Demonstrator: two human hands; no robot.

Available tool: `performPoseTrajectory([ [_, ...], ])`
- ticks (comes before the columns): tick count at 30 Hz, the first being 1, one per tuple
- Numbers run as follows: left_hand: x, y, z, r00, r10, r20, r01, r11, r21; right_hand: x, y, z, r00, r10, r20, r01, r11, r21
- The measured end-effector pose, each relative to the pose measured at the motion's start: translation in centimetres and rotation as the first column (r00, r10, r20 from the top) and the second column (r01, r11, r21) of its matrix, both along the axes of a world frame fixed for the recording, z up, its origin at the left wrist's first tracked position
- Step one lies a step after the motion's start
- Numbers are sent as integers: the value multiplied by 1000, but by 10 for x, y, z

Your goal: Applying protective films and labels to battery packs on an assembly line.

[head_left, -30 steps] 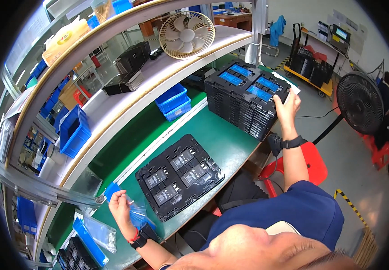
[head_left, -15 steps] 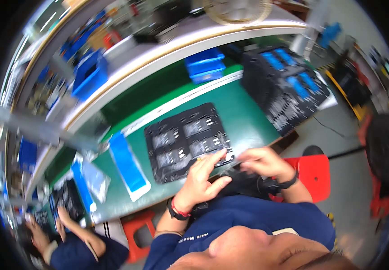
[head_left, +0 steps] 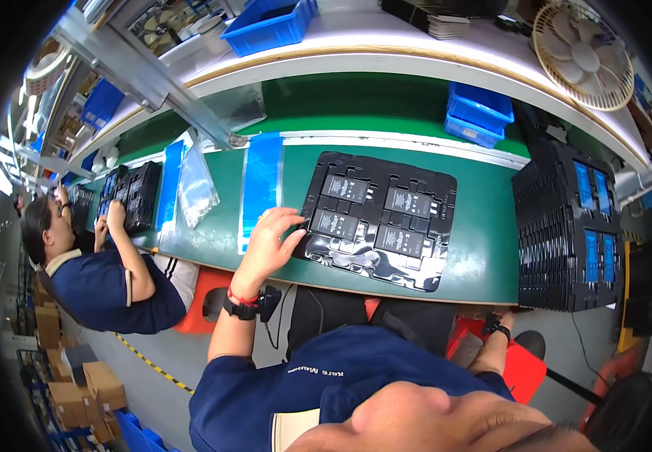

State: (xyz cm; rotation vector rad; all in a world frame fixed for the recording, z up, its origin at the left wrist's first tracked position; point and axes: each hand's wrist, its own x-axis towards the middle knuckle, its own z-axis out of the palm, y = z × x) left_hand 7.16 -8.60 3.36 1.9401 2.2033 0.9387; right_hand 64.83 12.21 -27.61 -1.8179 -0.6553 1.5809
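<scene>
In front of me on the green table (head_left: pixel 484 226) lies a black plastic tray (head_left: pixel 375 215). Several flat black batteries (head_left: pixel 401 239) with pale printing sit in its recesses. My left hand (head_left: pixel 269 239) is at the tray's left edge, thumb and fingers apart, fingertips at the rim; whether they touch it I cannot tell. Left of the tray, a blue strip in a clear sleeve (head_left: pixel 262 184) lies lengthwise. My right hand (head_left: pixel 500 319) is low at the right, by the table's front edge and the red stool (head_left: pixel 520 373); its fingers are mostly hidden.
Stacked black trays (head_left: pixel 559 241) with blue pieces stand on the right. Blue bins (head_left: pixel 476 124) sit at the back, below a shelf holding a fan (head_left: pixel 583 56). A clear bag (head_left: pixel 196 188) and another blue strip (head_left: pixel 169 184) lie leftward, nearer a co-worker (head_left: pixel 115 279) handling black trays.
My view has swung toward the right. My left hand has gone from the tray's front edge to its left edge. My right hand has dropped from the tray's near right corner to beside the stool.
</scene>
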Motion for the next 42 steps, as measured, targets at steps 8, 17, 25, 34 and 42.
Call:
performPoseTrajectory([
  [8, 2, 34, 6, 994, -80, -78, 58, 966, -251, -82, -9, 99, 854, 409, 323, -502, 811, 300],
  [17, 3, 40, 10, 992, -109, -59, 88, 955, -284, -164, -98, 304, 327, 817, 475, -932, 197, 303],
  [25, 11, 17, 4, 999, -43, -29, 35, 972, -232, -300, -56, 322, 465, 355, 811, -838, -119, 533],
  [34, 10, 4, -3, 989, -125, 79, 134, 984, -115, -327, -35, 321, 134, 322, 937, -960, -193, 204],
  [42, 24, -14, -16, 958, -155, -242, 207, 957, 205, -332, -38, 329, 246, 404, 881, -905, -230, 358],
])
